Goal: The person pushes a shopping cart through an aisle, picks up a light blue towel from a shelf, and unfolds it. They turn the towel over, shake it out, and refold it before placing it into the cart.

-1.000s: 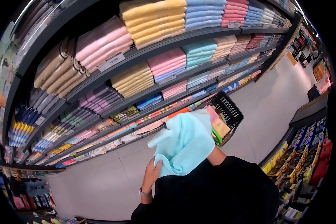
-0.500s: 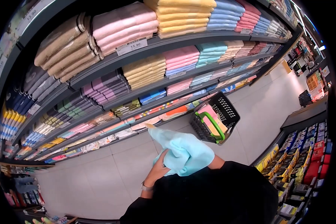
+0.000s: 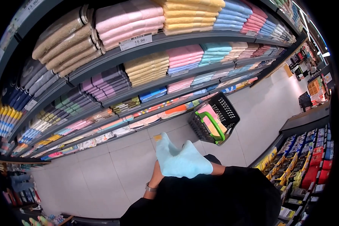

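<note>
A light blue towel is held up in front of my body, its top edge dipping between two raised corners. My left hand holds it from the left side, fingers hidden behind the cloth; a watch band circles that wrist. My right hand holds the other side, and only the part near the wrist shows. An orange-yellow tag sticks out by the towel's upper left corner. Beyond the towel, a dark basket with a green handle stands on the floor with pink and yellowish cloth items inside.
Long shelves hold stacks of folded towels, including pink towels and yellow towels. A price label sits on the upper shelf edge. To my right stands a rack of small packaged goods. Grey floor tiles run between.
The towel went from bunched and crumpled to more spread, with two corners raised. My left hand's fingers, visible on the cloth before, are now behind it. The view shifted slightly.
</note>
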A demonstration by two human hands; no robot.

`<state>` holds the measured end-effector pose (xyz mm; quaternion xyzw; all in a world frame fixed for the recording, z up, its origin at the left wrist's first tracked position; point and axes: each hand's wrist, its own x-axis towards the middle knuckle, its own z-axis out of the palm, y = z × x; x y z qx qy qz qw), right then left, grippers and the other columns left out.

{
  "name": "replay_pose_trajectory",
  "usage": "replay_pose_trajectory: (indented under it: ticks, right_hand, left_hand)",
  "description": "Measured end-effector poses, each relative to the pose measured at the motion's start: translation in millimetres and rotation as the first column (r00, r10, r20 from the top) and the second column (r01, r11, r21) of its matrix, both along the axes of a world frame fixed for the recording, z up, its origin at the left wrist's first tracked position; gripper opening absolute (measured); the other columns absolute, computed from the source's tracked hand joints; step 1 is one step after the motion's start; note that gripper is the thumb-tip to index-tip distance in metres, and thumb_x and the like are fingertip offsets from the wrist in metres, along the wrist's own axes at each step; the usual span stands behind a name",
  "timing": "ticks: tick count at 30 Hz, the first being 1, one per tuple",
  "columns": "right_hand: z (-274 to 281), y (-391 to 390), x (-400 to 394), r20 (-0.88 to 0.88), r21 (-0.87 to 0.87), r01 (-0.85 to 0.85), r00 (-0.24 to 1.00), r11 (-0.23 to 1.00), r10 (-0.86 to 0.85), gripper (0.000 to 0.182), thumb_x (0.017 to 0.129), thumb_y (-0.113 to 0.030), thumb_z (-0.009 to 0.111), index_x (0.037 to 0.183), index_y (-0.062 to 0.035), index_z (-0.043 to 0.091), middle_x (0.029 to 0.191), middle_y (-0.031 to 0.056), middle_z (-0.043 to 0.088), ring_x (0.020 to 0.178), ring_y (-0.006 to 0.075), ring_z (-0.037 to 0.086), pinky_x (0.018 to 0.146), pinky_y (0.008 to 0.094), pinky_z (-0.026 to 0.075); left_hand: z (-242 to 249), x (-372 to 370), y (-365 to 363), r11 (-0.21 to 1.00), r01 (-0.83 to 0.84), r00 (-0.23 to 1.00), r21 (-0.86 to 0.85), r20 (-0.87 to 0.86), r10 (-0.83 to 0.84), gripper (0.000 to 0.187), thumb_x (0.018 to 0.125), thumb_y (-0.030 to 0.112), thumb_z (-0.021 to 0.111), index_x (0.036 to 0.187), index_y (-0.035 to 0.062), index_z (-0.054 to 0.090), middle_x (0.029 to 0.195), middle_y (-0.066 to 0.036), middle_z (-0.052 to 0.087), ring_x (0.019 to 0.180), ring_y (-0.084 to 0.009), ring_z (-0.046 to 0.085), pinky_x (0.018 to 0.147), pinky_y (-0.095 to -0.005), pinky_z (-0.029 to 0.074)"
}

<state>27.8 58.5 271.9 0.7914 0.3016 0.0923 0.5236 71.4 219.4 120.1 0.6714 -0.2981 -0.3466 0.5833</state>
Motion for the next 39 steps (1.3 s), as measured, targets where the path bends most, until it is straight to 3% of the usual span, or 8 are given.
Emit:
replay_pose_trajectory:
  ticks: [5,9,12,15,22,27,33,39]
  right_hand:
    - [-4,-15,-16,0.07,-0.07,-0.073,0.995,0.995,0.078,0.031,0.068,-0.004,0.06,0.099,0.0009,0.061,0.091,0.0057,0.063,0.077,0.0128,0.058,0.068,0.0235,0.045]
    - [-17,-48,-41,0.266,-0.437,-0.115,0.931,0.892,0.251,0.032,0.071,-0.008,0.058,0.102,0.0004,0.06,0.095,0.0062,0.062,0.081,0.0137,0.058,0.07,0.0244,0.045]
    - [-29,-83,-70,0.292,-0.95,0.274,0.626,0.146,0.723,0.033,0.074,-0.011,0.056,0.104,-0.0001,0.059,0.097,0.0065,0.061,0.083,0.0144,0.057,0.072,0.0251,0.045]
    - [-40,-120,-94,0.14,-0.9,0.415,0.564,-0.133,0.814,0.034,0.076,-0.014,0.054,0.107,-0.0005,0.057,0.1,0.0069,0.061,0.086,0.0151,0.057,0.074,0.0257,0.045]
    - [-68,-178,-125,0.095,-0.857,0.473,0.533,-0.203,0.841,0.037,0.081,-0.022,0.05,0.112,-0.0014,0.055,0.106,0.0077,0.059,0.091,0.0167,0.057,0.079,0.0273,0.045]
    - [-86,-204,-135,0.094,-0.844,0.503,0.478,-0.184,0.873,0.04,0.085,-0.027,0.047,0.116,-0.0021,0.053,0.111,0.0083,0.058,0.096,0.0178,0.056,0.082,0.0284,0.045]
    - [-101,-222,-131,0.075,-0.85,0.487,0.491,-0.202,0.868,0.044,0.089,-0.033,0.044,0.12,-0.0029,0.051,0.116,0.009,0.057,0.101,0.0192,0.056,0.086,0.0297,0.045]
    - [-123,-212,-69,0.026,-0.864,0.411,0.614,-0.291,0.789,0.048,0.094,-0.039,0.04,0.125,-0.0038,0.049,0.121,0.0097,0.056,0.106,0.0206,0.056,0.09,0.031,0.045]
  left_hand:
    - [-5,-9,-2,0.999,-0.05,0.992,0.015,-0.119,0.052,0.053,0.087,0.036,0.054,0.124,-0.002,0.049,0.118,-0.018,0.058,0.108,-0.0313,0.057,0.091,-0.0386,0.045]
    - [-17,-21,-8,0.991,-0.128,0.88,-0.026,-0.465,0.101,0.058,0.087,0.041,0.051,0.126,-0.0017,0.047,0.121,-0.02,0.056,0.109,-0.0325,0.056,0.092,-0.0398,0.045]
    - [-23,-30,-16,0.973,-0.224,0.716,-0.064,-0.687,0.12,0.061,0.088,0.045,0.049,0.128,-0.0015,0.045,0.124,-0.021,0.054,0.111,-0.0334,0.055,0.093,-0.0406,0.045]
    - [-25,-32,-34,0.953,-0.292,0.626,-0.077,-0.769,0.129,0.065,0.088,0.048,0.046,0.13,-0.0013,0.043,0.126,-0.022,0.052,0.112,-0.0343,0.054,0.094,-0.0415,0.045]
    - [4,-49,-99,0.844,-0.536,0.339,-0.033,-0.924,0.179,0.063,0.09,0.045,0.044,0.131,-0.0039,0.042,0.124,-0.018,0.053,0.11,-0.0291,0.055,0.095,-0.0387,0.044]
    - [54,-63,-145,0.939,-0.277,0.696,0.204,-0.631,0.342,0.054,0.087,0.024,0.057,0.13,-0.0039,0.041,0.119,-0.013,0.055,0.108,-0.0232,0.055,0.092,-0.0313,0.043]
    - [75,-72,-144,0.862,-0.504,0.712,0.058,-0.537,0.452,0.049,0.079,0.007,0.062,0.124,-0.0049,0.046,0.115,-0.011,0.057,0.105,-0.0207,0.056,0.091,-0.0307,0.043]
    - [99,-62,-130,0.97,-0.245,0.861,-0.003,-0.461,0.216,0.049,0.078,0.003,0.065,0.123,-0.0038,0.048,0.117,-0.01,0.057,0.105,-0.0183,0.055,0.091,-0.0297,0.043]
